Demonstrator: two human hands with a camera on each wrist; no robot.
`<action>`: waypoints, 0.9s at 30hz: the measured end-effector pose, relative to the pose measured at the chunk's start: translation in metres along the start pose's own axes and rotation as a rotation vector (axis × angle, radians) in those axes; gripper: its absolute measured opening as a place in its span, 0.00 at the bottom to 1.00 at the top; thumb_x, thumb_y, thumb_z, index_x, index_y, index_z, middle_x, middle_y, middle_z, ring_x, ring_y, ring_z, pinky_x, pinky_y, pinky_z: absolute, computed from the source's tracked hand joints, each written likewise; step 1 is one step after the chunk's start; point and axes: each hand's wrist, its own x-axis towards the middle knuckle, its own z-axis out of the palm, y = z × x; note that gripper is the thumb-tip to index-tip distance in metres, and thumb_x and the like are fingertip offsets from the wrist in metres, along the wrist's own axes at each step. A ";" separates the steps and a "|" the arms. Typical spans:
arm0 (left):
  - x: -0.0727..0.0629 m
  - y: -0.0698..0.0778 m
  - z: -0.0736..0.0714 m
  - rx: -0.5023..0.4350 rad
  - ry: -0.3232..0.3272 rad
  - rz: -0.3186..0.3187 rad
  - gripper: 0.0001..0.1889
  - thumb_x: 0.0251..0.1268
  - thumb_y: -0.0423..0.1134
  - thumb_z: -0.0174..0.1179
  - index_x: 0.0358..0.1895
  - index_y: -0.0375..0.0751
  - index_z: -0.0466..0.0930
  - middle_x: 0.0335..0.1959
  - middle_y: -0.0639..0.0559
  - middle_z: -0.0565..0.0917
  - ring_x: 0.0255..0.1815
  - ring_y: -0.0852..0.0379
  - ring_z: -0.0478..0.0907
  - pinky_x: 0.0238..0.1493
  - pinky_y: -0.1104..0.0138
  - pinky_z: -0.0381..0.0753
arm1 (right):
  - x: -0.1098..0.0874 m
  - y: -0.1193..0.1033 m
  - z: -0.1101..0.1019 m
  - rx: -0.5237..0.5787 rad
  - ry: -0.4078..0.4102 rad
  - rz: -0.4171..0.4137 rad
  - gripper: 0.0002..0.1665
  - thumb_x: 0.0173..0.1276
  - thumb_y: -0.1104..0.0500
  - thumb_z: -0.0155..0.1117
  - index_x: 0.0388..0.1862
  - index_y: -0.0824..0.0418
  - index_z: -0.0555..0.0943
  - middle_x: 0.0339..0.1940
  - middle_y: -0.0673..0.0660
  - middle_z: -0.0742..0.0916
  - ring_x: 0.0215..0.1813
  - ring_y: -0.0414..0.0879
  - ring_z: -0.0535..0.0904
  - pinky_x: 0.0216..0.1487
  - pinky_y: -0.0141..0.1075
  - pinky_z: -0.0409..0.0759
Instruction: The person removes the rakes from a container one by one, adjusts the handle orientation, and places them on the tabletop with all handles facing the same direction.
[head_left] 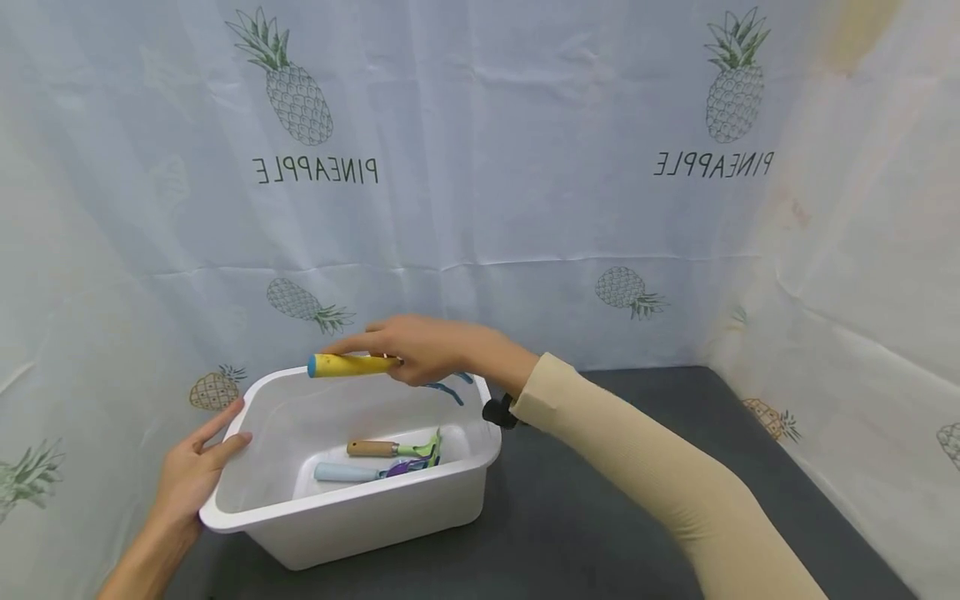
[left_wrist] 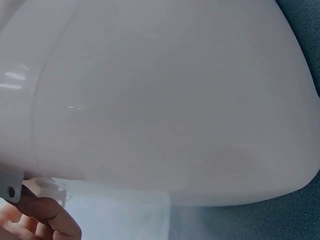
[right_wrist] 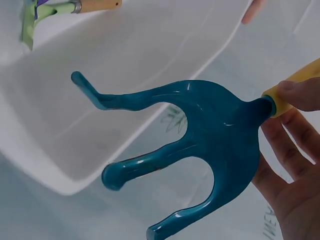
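Observation:
My right hand (head_left: 431,346) holds a small hand cultivator by its yellow handle (head_left: 348,365), above the far rim of a white plastic tub (head_left: 367,521). In the right wrist view, the cultivator's blue head (right_wrist: 225,130) shows three bent prongs, with the thumb on the yellow handle near its neck. On the left, my left hand (head_left: 198,467) grips the tub's end rim, thumb on the inner side. Inside the tub lie a green tool with a wooden handle (head_left: 371,448) and a purple tool with a pale blue handle (head_left: 345,472), their heads overlapping.
The tub stands on a dark table (head_left: 585,508), at its left part. A pale curtain (head_left: 510,200) printed with pineapples hangs behind the table and along both sides.

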 end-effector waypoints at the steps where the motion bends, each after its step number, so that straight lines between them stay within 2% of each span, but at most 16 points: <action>1: 0.000 0.000 0.000 0.001 -0.001 0.004 0.36 0.76 0.43 0.62 0.82 0.48 0.57 0.34 0.86 0.80 0.33 0.70 0.87 0.33 0.67 0.89 | -0.005 0.002 -0.002 -0.007 0.008 -0.001 0.43 0.71 0.72 0.51 0.81 0.44 0.65 0.69 0.47 0.81 0.51 0.42 0.77 0.51 0.29 0.78; 4: 0.000 0.000 0.000 -0.025 -0.005 0.009 0.36 0.75 0.43 0.63 0.81 0.50 0.58 0.34 0.85 0.82 0.32 0.70 0.87 0.32 0.67 0.89 | -0.019 0.005 -0.009 -0.015 0.022 0.005 0.42 0.71 0.72 0.51 0.81 0.47 0.67 0.64 0.48 0.83 0.49 0.43 0.78 0.50 0.31 0.79; 8: -0.001 -0.001 -0.001 -0.102 -0.018 0.004 0.36 0.74 0.40 0.65 0.81 0.54 0.60 0.34 0.83 0.84 0.32 0.69 0.87 0.32 0.68 0.89 | -0.035 0.010 -0.016 0.004 0.032 0.028 0.35 0.72 0.70 0.53 0.76 0.48 0.69 0.54 0.50 0.87 0.47 0.42 0.81 0.52 0.35 0.83; 11: -0.002 -0.002 -0.002 -0.127 -0.018 -0.004 0.36 0.73 0.40 0.65 0.80 0.57 0.61 0.35 0.84 0.83 0.32 0.70 0.87 0.32 0.69 0.89 | -0.048 0.014 -0.018 0.015 0.036 0.066 0.32 0.74 0.69 0.55 0.72 0.47 0.69 0.48 0.50 0.87 0.45 0.42 0.82 0.50 0.34 0.83; 17: -0.003 -0.001 -0.003 -0.109 -0.012 -0.012 0.35 0.73 0.41 0.65 0.79 0.61 0.62 0.33 0.83 0.83 0.31 0.69 0.87 0.31 0.68 0.89 | -0.076 0.027 -0.017 0.002 0.041 0.127 0.32 0.73 0.68 0.57 0.72 0.45 0.70 0.51 0.49 0.85 0.46 0.41 0.81 0.49 0.31 0.83; 23: -0.003 0.000 -0.002 -0.132 -0.015 -0.022 0.33 0.73 0.40 0.66 0.76 0.69 0.66 0.33 0.82 0.84 0.30 0.68 0.87 0.29 0.68 0.88 | -0.106 0.045 -0.011 -0.009 0.033 0.167 0.34 0.72 0.69 0.56 0.73 0.46 0.71 0.52 0.49 0.83 0.47 0.43 0.81 0.51 0.38 0.85; 27: -0.003 0.001 -0.001 -0.142 -0.021 -0.025 0.33 0.73 0.40 0.66 0.75 0.71 0.67 0.33 0.81 0.85 0.31 0.68 0.87 0.29 0.68 0.88 | -0.127 0.057 -0.006 0.007 0.038 0.193 0.34 0.70 0.70 0.58 0.73 0.48 0.72 0.51 0.51 0.84 0.46 0.44 0.81 0.50 0.39 0.85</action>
